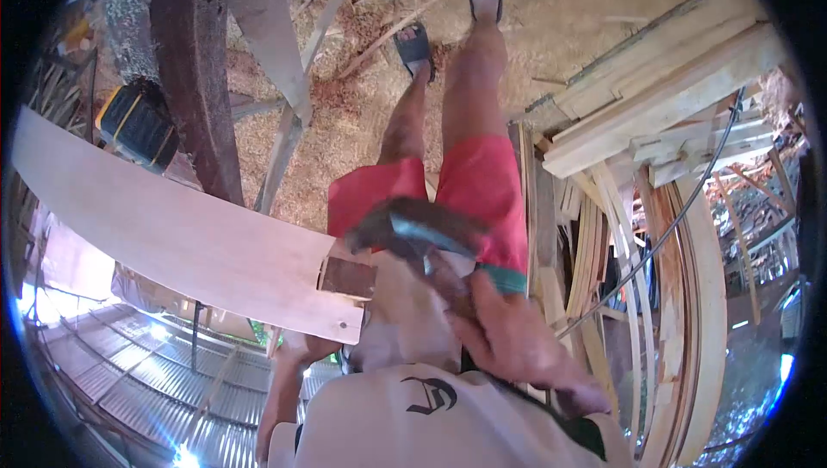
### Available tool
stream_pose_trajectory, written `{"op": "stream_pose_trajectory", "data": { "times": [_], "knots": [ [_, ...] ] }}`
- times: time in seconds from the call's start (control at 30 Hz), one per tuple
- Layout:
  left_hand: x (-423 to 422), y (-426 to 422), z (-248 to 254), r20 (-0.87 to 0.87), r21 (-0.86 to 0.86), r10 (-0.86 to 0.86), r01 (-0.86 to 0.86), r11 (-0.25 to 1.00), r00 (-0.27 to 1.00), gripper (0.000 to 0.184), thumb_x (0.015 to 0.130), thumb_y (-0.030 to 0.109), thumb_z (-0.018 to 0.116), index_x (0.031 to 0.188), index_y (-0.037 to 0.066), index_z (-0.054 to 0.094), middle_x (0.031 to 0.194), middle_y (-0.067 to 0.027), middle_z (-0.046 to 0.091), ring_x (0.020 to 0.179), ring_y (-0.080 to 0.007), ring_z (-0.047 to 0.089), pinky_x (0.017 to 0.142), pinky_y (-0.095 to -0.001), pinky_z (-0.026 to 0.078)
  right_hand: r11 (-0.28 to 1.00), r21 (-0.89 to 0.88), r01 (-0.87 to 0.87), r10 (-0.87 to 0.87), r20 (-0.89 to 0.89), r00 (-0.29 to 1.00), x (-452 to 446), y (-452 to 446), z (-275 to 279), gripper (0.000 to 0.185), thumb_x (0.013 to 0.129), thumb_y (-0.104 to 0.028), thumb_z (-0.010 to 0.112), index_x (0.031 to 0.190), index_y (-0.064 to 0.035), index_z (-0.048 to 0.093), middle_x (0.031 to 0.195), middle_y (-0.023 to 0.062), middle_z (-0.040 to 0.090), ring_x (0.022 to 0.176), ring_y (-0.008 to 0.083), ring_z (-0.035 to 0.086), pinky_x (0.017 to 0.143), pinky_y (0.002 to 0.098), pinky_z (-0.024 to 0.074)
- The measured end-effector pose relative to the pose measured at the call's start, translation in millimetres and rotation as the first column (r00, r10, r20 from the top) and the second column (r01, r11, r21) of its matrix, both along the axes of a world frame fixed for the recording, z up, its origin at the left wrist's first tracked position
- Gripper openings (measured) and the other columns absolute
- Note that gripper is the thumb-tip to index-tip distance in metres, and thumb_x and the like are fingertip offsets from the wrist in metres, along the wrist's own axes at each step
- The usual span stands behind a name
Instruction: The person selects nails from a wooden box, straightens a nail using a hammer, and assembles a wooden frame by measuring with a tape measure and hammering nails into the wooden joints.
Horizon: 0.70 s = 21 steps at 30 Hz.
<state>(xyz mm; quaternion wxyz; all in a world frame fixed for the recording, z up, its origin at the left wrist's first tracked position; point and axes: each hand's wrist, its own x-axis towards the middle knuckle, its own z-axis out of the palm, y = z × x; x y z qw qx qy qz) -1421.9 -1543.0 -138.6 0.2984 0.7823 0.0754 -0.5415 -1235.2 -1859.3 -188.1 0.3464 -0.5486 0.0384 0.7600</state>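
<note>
A blurred hammer [418, 231] is above my lap, with my right hand [478, 313] closed round its handle. To the left stretches a long, pale, curved plank [172, 227], its near end beside my thighs. A small dark-faced wooden block [347, 278] sits at that end, close to the hammer head. There is a small dark mark near the plank's corner. My left hand [306, 347] is at the lower edge of the plank's end, its fingers hidden behind the wood.
A black and yellow case-like object [138, 128] lies beyond the plank, beside a dark upright timber [198, 63]. Sawdust and offcuts cover the ground [301, 158]. Stacked boards [663, 106] and long strips stand at the right, crossed by a cable [680, 218]. Corrugated metal sheets [155, 365] show lower left.
</note>
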Motion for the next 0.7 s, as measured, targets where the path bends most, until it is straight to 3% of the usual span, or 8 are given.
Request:
{"op": "stream_pose_trajectory", "data": {
  "times": [0.07, 0.13, 0.2, 0.27, 0.37, 0.47, 0.57, 0.7],
  "knots": [
    [2, 2, 0, -0.008, -0.016, -0.01, 0.009, 1.0, 1.0, 0.017, 0.082, 0.021, 0.073, 0.098, 0.015, 0.072, 0.095, -0.0085, 0.07, 0.09, -0.0344, 0.066, 0.082, -0.0476, 0.051, 0.994, -0.111, 0.013, -0.012, 0.004, 1.0, 18, -12, 18, 0.046, 0.096, -0.022, 0.066, 0.126, 0.0083, 0.05, 0.089, 0.0278, 0.069, 0.081, 0.0389, 0.072, 0.072, 0.0484, 0.0567],
    [-1, -1, -6, 0.009, -0.01, -0.008, 0.008, 1.0, 1.0, 0.016, 0.083, 0.021, 0.072, 0.097, 0.016, 0.072, 0.094, -0.0084, 0.07, 0.09, -0.0344, 0.066, 0.082, -0.0475, 0.051, 0.888, -0.114, 0.445, -0.376, 0.375, 0.847, 22, -24, 27, 0.05, 0.097, -0.023, 0.066, 0.128, 0.0099, 0.046, 0.087, 0.0338, 0.066, 0.08, 0.0486, 0.069, 0.069, 0.0513, 0.056],
    [0, -1, -3, 0.052, 0.003, 0.012, -0.013, 1.0, 0.999, 0.014, 0.083, 0.021, 0.072, 0.095, 0.015, 0.07, 0.09, -0.0075, 0.068, 0.088, -0.0335, 0.065, 0.08, -0.0469, 0.049, 0.879, -0.203, 0.43, -0.375, 0.261, 0.89, -10, -8, 23, 0.045, 0.098, -0.018, 0.063, 0.128, 0.0097, 0.046, 0.082, 0.033, 0.065, 0.077, 0.0448, 0.07, 0.066, 0.0507, 0.0551],
    [0, 4, -4, -0.04, -0.021, 0.049, -0.05, 0.999, 0.998, 0.029, 0.087, 0.025, 0.076, 0.114, 0.014, 0.074, 0.109, -0.0084, 0.075, 0.101, -0.0316, 0.072, 0.086, -0.0449, 0.057, 0.997, 0.06, -0.05, 0.042, 0.132, 0.99, -35, 14, 10, 0.039, 0.099, -0.016, 0.06, 0.128, 0.0068, 0.048, 0.079, 0.0212, 0.066, 0.065, 0.0294, 0.068, 0.059, 0.0456, 0.0529],
    [-34, 6, -18, -0.059, 0.009, 0.228, -0.228, 0.974, 0.972, 0.027, 0.085, 0.017, 0.076, 0.112, 0.011, 0.074, 0.11, -0.0117, 0.075, 0.1, -0.0341, 0.072, 0.085, -0.0474, 0.058, 0.989, 0.078, 0.127, -0.149, 0.45, 0.881, -26, -4, -5, 0.037, 0.101, -0.017, 0.06, 0.129, 0.0042, 0.048, 0.072, 0.0105, 0.062, 0.055, 0.0181, 0.06, 0.05, 0.0389, 0.0481],
    [19, 5, -17, 0.258, -0.069, 0.087, -0.071, 0.995, 0.962, 0.039, 0.082, 0.017, 0.081, 0.118, 0.006, 0.07, 0.114, -0.0155, 0.073, 0.107, -0.0358, 0.07, 0.093, -0.0465, 0.055, 0.936, -0.112, 0.333, -0.258, 0.424, 0.868, -18, -19, -10, 0.033, 0.102, -0.02, 0.06, 0.125, 0.0012, 0.048, 0.072, 0.0132, 0.061, 0.057, 0.0264, 0.058, 0.052, 0.0413, 0.0459],
    [60, 9, -13, -0.108, -0.226, 0.436, -0.449, 0.864, 0.894, 0.066, 0.069, 0.013, 0.093, 0.129, 0.006, 0.066, 0.129, -0.0136, 0.067, 0.117, -0.0284, 0.067, 0.101, -0.045, 0.052, 0.867, -0.305, 0.394, -0.133, 0.621, 0.772, -53, -62, -38, 0.025, 0.104, -0.02, 0.056, 0.118, -0.0011, 0.049, 0.08, 0.025, 0.065, 0.072, 0.0486, 0.064, 0.063, 0.0516, 0.0492],
    [17, 49, -80, -0.334, -0.259, 0.575, -0.659, 0.706, 0.747, 0.084, 0.064, 0.018, 0.099, 0.137, 0.003, 0.06, 0.131, -0.011, 0.068, 0.125, -0.0255, 0.062, 0.111, -0.0419, 0.047, 0.747, -0.488, 0.451, -0.099, 0.59, 0.802, -65, -87, -26, 0.018, 0.105, -0.019, 0.053, 0.115, -0.0049, 0.048, 0.071, 0.0159, 0.06, 0.053, 0.027, 0.062, 0.049, 0.0425, 0.0488]
  ]
}}
